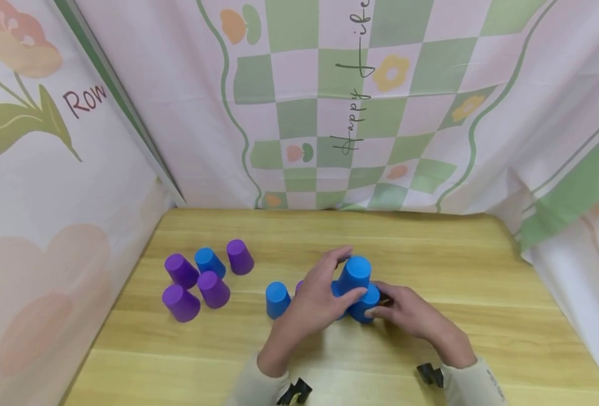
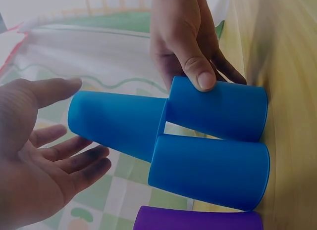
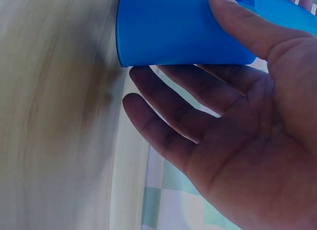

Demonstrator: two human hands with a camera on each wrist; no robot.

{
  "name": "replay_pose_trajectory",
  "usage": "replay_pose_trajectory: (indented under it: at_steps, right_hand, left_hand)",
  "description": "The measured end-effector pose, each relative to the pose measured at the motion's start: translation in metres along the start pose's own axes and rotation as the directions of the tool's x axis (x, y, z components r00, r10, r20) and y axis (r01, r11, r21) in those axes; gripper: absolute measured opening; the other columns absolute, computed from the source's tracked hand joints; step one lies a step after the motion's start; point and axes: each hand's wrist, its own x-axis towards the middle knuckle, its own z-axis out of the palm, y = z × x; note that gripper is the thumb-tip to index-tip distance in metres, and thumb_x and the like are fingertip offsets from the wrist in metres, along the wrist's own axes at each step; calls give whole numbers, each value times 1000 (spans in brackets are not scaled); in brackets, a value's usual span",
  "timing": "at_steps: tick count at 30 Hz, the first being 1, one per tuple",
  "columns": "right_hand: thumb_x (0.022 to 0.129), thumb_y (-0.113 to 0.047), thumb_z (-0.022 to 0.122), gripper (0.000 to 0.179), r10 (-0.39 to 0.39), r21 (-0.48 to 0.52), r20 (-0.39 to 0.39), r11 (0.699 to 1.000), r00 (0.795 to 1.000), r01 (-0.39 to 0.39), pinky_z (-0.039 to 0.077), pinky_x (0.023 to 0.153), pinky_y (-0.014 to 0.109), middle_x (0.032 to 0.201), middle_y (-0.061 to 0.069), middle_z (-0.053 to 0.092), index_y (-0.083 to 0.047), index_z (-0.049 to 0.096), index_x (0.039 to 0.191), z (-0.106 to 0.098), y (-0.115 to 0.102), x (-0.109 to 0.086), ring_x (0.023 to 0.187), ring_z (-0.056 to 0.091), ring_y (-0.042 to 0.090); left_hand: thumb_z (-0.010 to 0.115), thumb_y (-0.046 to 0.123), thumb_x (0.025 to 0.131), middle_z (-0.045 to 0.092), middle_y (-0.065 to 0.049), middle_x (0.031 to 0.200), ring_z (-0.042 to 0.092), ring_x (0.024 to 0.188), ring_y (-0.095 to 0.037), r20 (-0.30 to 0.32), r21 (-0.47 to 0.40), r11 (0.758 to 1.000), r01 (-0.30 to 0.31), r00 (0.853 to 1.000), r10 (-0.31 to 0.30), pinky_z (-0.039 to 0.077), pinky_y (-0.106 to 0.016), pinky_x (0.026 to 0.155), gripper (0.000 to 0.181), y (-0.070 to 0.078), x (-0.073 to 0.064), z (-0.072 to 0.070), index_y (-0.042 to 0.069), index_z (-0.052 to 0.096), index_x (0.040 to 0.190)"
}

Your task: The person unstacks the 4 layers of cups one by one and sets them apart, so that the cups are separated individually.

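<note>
One upside-down blue cup [image 1: 357, 272] stands across two lower blue cups, with its rim on their bases. My left hand [image 1: 311, 301] surrounds this upper cup, thumb on the near side and fingers on the far side. In the left wrist view those fingers [image 2: 74, 161] are spread and fairly straight beside the narrow end. My right hand [image 1: 413, 316] holds the lower right cup [image 2: 218, 109], its thumb pressing near the base and its fingers along the opposite side. The lower left cup [image 2: 208, 173] is mostly hidden behind my left hand in the head view.
A purple cup [image 2: 198, 220] stands beside the stack, largely covered by my left hand from above. Another blue cup [image 1: 278, 300] is to its left. Farther left on the wooden table [image 1: 380, 369] is a group of several purple cups [image 1: 214, 290] around one blue cup [image 1: 210, 263].
</note>
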Motion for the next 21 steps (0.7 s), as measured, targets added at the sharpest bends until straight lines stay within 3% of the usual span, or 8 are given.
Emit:
replay_pose_trajectory:
  at_steps: [3, 15, 21]
  right_hand:
    - [102, -32, 71, 42, -6, -4, -3, 1000, 1000, 6, 64, 91, 41, 125, 10, 74, -9, 64, 136, 0, 0, 0, 112, 72, 26]
    - [102, -32, 71, 45, -7, 14, -1, 1000, 1000, 7, 64, 92, 41, 127, 13, 73, -6, 63, 139, 0, 1, 0, 113, 72, 29]
    - [102, -32, 70, 45, -10, 12, 0, 1000, 1000, 10, 64, 93, 41, 128, 14, 73, -6, 62, 139, 1, 3, 1, 113, 72, 29]
  left_hand:
    - [75, 31, 100, 49, -2, 159, 48, 147, -17, 9, 3, 1000, -10, 1000, 10, 46, -44, 120, 72, 0, 1, 2, 15, 39, 160]
    - [70, 30, 103, 48, 1, 160, 49, 146, -18, 35, 22, 998, 63, 997, -64, 47, -44, 119, 68, 1, 5, 11, 22, 37, 161]
    - [69, 28, 104, 51, 1, 155, 53, 142, -18, 32, 34, 998, 54, 998, -55, 49, -44, 117, 63, -2, 6, 15, 25, 40, 159]
